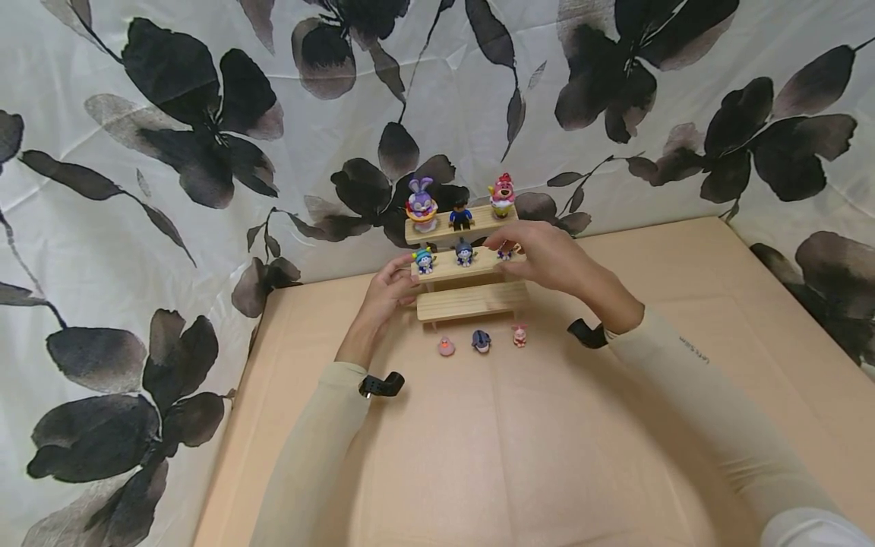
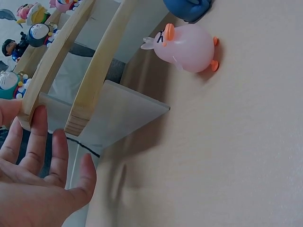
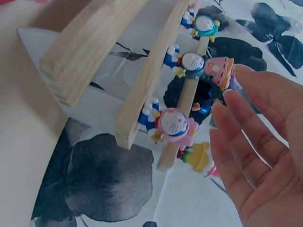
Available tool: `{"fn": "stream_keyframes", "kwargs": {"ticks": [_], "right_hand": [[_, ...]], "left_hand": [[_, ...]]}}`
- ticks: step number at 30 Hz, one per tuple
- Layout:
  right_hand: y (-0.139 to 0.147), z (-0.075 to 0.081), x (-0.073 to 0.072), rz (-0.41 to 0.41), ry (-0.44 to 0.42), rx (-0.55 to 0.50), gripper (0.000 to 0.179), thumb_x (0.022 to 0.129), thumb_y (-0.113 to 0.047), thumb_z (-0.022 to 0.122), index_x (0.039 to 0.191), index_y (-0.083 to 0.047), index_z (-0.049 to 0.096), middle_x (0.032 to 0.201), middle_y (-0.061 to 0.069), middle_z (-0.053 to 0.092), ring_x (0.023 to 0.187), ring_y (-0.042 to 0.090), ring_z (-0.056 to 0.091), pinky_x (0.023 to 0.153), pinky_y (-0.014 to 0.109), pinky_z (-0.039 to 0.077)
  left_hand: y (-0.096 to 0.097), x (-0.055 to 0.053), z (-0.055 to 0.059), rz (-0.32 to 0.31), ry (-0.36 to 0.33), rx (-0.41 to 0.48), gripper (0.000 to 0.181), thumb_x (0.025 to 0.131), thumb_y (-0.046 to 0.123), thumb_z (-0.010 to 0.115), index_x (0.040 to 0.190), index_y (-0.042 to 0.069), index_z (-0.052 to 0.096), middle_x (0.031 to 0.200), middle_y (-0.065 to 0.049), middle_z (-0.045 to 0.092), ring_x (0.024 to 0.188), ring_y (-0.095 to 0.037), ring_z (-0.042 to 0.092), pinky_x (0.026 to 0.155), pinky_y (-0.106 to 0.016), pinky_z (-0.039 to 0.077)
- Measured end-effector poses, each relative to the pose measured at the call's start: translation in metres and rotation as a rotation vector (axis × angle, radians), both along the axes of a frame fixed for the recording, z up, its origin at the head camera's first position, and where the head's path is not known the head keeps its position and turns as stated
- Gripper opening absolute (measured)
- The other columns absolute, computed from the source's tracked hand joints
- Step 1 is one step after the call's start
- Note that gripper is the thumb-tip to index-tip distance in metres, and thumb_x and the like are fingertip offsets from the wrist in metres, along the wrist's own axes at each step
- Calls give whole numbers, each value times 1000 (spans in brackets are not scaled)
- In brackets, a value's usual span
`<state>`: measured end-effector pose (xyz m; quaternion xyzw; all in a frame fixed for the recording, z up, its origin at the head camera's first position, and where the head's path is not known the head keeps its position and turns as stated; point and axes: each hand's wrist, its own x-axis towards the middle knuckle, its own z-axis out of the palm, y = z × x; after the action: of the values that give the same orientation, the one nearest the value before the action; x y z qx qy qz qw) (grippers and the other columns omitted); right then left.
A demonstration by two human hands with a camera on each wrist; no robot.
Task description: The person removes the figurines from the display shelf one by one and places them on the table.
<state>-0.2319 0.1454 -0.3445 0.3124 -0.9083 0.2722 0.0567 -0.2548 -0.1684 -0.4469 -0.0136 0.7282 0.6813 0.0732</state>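
Observation:
A three-tier wooden display stand (image 1: 472,301) is on the table; my left hand (image 1: 385,298) pinches the end of its middle plank (image 2: 57,59), thumb above and fingertips at the underside. At the other end my right hand (image 1: 557,258) hovers by a small cat-faced figurine in a pink hood (image 3: 173,123), its fingers loosely spread around nothing. Sharing that plank are a teal-hooded figurine (image 1: 424,260) and a dark-hooded one (image 1: 465,253). A purple rabbit figurine (image 1: 421,203), a blue-clad figurine (image 1: 461,216) and a pink bear figurine (image 1: 502,195) stand on the top plank.
On the table before the stand sit a pink duck (image 1: 446,347), a blue-grey figurine (image 1: 481,341) and a small pink figurine (image 1: 519,336). A floral cloth (image 1: 424,99) hangs behind the table. The lowest plank (image 1: 472,301) bears no figurines.

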Motion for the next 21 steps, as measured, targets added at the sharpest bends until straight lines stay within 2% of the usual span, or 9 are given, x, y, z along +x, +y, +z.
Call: {"fn": "stream_keyframes", "kwargs": {"ticks": [6, 12, 21], "right_hand": [[5, -2, -9, -19, 6, -55, 37, 86, -9, 81, 121, -7, 70, 116, 8, 72, 107, 26, 66, 93, 46, 51], [12, -11, -19, -23, -7, -105, 38, 85, -9, 81, 122, -6, 70, 116, 10, 68, 106, 29, 62, 90, 46, 50], [21, -23, -30, -5, -40, -210, 45, 85, -9, 81, 127, -8, 68, 120, 12, 63, 111, 32, 60, 92, 49, 48]], "left_hand": [[0, 1, 0, -2, -1, 7, 49, 97, 14, 65, 144, 18, 53, 114, -5, 63, 106, -19, 62, 103, -56, 46], [0, 1, -1, 6, -4, 24, 47, 97, 12, 65, 143, 18, 55, 106, -3, 60, 103, -17, 61, 101, -56, 47], [0, 2, 0, -1, -2, 24, 48, 97, 12, 63, 143, 20, 55, 106, -2, 62, 105, -20, 62, 103, -54, 47]]}}
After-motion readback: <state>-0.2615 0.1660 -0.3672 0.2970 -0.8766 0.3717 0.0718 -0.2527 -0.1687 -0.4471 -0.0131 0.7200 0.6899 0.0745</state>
